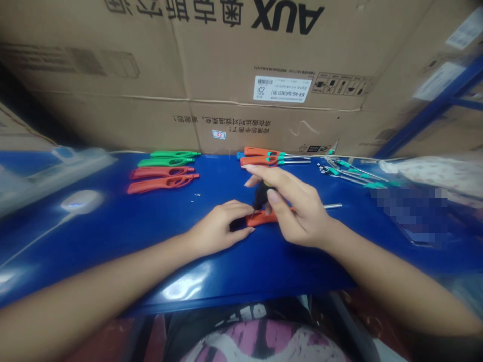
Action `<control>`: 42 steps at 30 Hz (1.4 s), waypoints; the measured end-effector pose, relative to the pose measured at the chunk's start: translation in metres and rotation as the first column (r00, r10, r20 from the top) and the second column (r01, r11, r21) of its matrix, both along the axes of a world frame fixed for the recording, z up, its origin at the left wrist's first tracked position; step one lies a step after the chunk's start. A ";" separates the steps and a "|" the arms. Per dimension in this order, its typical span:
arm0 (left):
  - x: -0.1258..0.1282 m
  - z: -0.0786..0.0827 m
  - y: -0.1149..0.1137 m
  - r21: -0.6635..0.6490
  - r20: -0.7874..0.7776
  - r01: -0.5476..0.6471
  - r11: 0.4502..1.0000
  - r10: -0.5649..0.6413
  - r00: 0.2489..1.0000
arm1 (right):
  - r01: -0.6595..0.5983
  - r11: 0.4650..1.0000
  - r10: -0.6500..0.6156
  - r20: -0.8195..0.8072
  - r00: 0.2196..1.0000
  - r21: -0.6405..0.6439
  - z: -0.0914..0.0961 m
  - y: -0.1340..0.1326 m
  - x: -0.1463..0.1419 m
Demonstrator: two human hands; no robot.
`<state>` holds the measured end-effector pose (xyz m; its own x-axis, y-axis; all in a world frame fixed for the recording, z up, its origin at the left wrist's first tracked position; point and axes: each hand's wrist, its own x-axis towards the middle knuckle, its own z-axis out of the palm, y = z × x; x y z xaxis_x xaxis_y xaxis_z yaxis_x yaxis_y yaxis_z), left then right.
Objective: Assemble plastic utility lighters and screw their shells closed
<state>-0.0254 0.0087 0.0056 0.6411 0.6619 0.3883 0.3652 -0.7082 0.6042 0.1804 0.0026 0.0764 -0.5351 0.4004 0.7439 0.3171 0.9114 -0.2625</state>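
On the blue table, an orange long-necked lighter [259, 218] lies flat with its metal tube pointing right. The fingers and thumb of my left hand [215, 229] close around its left end and steady it. My right hand [304, 206] is closed on a small screwdriver [259, 197] with a dark handle, tip down at the lighter's left end. That hand covers the lighter's middle. A few tiny screws [196, 194] lie loose left of the work.
Green handle shells [166, 162] and red handle shells [162, 184] lie at the back left. Orange lighters [260, 161] rest behind my hands. Teal-and-metal lighter inserts [350, 173] lie at the right. A large cardboard box [151, 110] stands behind the blue table [124, 241].
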 end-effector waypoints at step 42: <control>-0.001 -0.002 0.000 0.021 -0.008 -0.035 0.999 0.035 0.999 | 0.068 0.994 -0.076 -0.099 0.992 -0.080 -0.003 0.020 0.008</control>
